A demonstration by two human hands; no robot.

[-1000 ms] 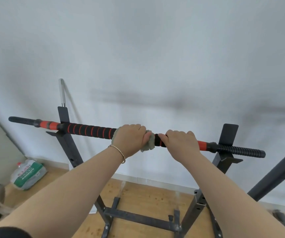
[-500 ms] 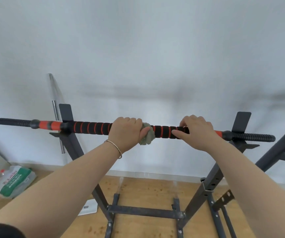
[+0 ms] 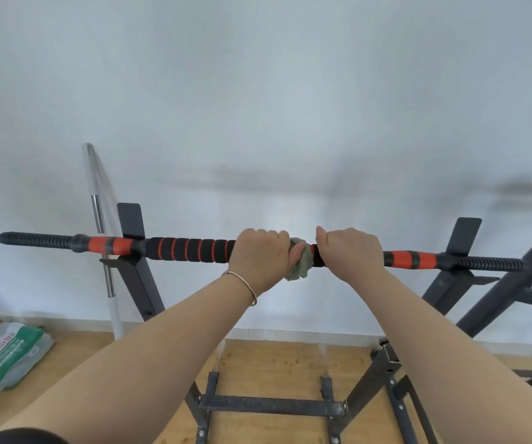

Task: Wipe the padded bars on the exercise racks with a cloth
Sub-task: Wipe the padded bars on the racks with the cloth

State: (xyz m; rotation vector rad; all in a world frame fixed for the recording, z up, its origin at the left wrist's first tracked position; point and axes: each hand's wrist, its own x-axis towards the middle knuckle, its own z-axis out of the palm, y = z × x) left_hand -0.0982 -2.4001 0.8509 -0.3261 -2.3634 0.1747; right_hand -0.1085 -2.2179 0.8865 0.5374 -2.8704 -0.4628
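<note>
1. The left hand is clenched around a grey-green cloth, which is pressed onto the padded bar near its middle; a crumpled fold is seen below the thumb.
2. The right hand is curled over the bar just beside the cloth, the foam being grasped.
3. Open bar is left on both sides of the hands, out to the two cradles of the dark metal rack by which it is carried.
4. The bar is laid level, its long axis running left to right along the white wall.
5. Black foam ringed with thin red grooves is exposed left of the left hand; smooth orange-and-black bands are seen near each cradle, and ribbed black ends are extended past both.
6. A second dark frame is stood close to the bar's right end.
7. A shiny metal rod is leaned on the wall behind the left cradle, and a green-and-white package is laid on the wooden floor at far left.
</note>
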